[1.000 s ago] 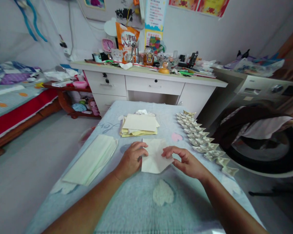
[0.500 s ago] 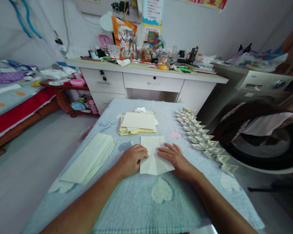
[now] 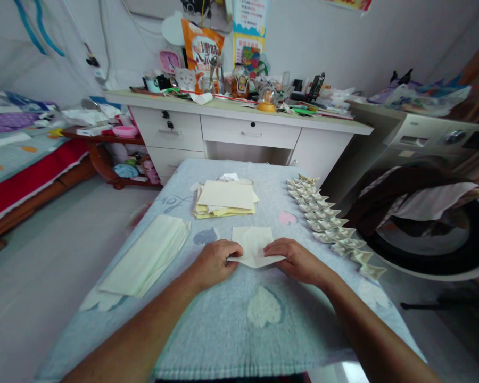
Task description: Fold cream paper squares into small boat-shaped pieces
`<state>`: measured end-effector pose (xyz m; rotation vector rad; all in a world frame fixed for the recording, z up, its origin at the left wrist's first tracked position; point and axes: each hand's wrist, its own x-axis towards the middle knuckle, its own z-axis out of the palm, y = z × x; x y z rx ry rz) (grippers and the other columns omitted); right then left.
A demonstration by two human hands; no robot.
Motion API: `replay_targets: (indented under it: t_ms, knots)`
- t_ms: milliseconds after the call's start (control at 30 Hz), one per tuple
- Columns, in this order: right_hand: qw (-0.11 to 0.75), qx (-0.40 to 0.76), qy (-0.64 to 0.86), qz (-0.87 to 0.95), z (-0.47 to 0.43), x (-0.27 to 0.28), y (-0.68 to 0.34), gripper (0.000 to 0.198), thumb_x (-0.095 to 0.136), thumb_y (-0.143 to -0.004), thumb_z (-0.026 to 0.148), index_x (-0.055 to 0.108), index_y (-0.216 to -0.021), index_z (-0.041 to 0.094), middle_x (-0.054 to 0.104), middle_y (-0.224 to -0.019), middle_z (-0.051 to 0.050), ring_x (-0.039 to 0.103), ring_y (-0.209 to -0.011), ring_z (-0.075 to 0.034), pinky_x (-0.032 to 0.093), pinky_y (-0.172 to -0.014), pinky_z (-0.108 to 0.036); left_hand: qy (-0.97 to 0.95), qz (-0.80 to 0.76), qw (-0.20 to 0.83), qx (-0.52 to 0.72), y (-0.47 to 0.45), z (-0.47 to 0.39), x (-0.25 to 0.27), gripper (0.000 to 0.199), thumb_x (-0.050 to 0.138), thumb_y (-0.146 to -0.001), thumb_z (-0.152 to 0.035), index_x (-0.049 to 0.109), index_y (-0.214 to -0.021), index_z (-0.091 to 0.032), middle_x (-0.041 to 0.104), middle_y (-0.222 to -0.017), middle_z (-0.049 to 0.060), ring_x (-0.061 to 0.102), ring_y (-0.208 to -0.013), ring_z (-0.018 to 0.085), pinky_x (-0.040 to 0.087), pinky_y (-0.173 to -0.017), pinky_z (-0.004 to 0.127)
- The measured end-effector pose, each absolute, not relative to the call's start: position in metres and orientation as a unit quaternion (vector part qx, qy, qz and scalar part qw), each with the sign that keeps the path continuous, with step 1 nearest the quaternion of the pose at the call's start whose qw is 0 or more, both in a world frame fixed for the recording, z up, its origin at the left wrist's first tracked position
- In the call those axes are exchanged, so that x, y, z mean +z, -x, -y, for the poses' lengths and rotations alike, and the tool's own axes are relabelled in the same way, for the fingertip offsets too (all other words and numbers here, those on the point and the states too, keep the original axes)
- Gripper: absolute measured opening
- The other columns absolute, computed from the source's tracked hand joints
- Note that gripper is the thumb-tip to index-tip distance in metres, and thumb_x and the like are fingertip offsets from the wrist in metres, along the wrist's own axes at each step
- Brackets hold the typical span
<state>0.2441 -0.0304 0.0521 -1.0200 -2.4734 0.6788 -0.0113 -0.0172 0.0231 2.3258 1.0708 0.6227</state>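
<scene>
A creased sheet of pale paper [image 3: 252, 243] lies on the cloth-covered table in front of me, its near part lifted and bent upward. My left hand [image 3: 220, 260] pinches the sheet's left edge between thumb and fingers. On the right edge, my right hand [image 3: 293, 259] grips the paper with its fingers bent over the top and the thumb hidden. Beyond the sheet sits a stack of cream and yellow paper [image 3: 226, 196]. To the left lies a folded pile of pale green-white paper [image 3: 146, 258]. Several folded paper boats [image 3: 323, 218] stand in a row at the right.
A light blue tablecloth [image 3: 219, 330] with heart patterns covers the table. Behind it stands a white desk [image 3: 251, 130] crowded with jars, a snack bag and a pink clock. A front-loading washing machine [image 3: 427, 143] with its door open is at the right, a bed [image 3: 27, 165] at the left.
The near part of the sheet, flat before, is now raised and bent away from me. Both hands have gone from resting on the paper to gripping its sides.
</scene>
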Motion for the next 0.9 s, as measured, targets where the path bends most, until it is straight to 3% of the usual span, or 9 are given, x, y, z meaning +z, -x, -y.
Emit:
replay_targets:
  t_ms: [233,433,567,700,900]
  knots:
    - [0.198,0.338,0.427,0.814,0.019,0.054,-0.242,0.020,0.051,-0.087,0.021,0.071,-0.090,0.018,0.072,-0.087,-0.003,0.065,-0.081,-0.019,0.049,-0.076,-0.028,-0.779,-0.459,0.336,0.263,0.008,0.016,0.020,0.019,0.057,-0.081,-0.023,0.066,-0.097,-0.019,0.071,-0.079,-0.001,0.064,-0.070,0.015,0.046,-0.067,0.023]
    - [0.323,0.398,0.420,0.749,0.015,0.030,-0.242,0.026,0.063,-0.082,0.026,0.066,-0.107,0.019,0.069,-0.106,-0.004,0.061,-0.100,-0.023,0.045,-0.093,-0.037,-0.676,-0.436,0.441,0.398,0.007,0.014,0.013,0.028,0.055,-0.086,-0.029,0.064,-0.109,-0.016,0.071,-0.103,0.006,0.067,-0.093,0.020,0.050,-0.088,0.032]
    - [0.370,0.408,0.429,0.716,0.014,0.021,-0.241,0.016,0.059,-0.086,0.029,0.066,-0.094,0.018,0.068,-0.093,-0.004,0.061,-0.091,-0.020,0.045,-0.086,-0.033,-0.611,-0.383,0.499,0.481,0.007,0.015,0.018,0.036,0.057,-0.087,-0.030,0.052,-0.119,-0.017,0.068,-0.113,0.010,0.065,-0.099,0.021,0.049,-0.090,0.035]
    - [0.424,0.483,0.406,0.650,0.014,0.021,-0.235,0.017,0.060,-0.086,0.034,0.060,-0.085,0.017,0.062,-0.079,0.000,0.057,-0.076,-0.015,0.045,-0.073,-0.027,-0.610,-0.391,0.493,0.482,0.006,0.019,0.024,0.060,0.069,-0.078,-0.027,0.038,-0.129,-0.020,0.065,-0.117,0.011,0.065,-0.099,0.021,0.050,-0.086,0.033]
    - [0.486,0.524,0.381,0.586,0.019,0.032,-0.225,0.021,0.066,-0.083,0.036,0.056,-0.078,0.018,0.060,-0.074,0.001,0.054,-0.068,-0.011,0.041,-0.064,-0.022,-0.590,-0.396,0.488,0.507,0.003,0.024,0.029,0.074,0.065,-0.081,-0.023,0.022,-0.140,-0.023,0.069,-0.094,0.005,0.065,-0.084,0.016,0.050,-0.081,0.031]
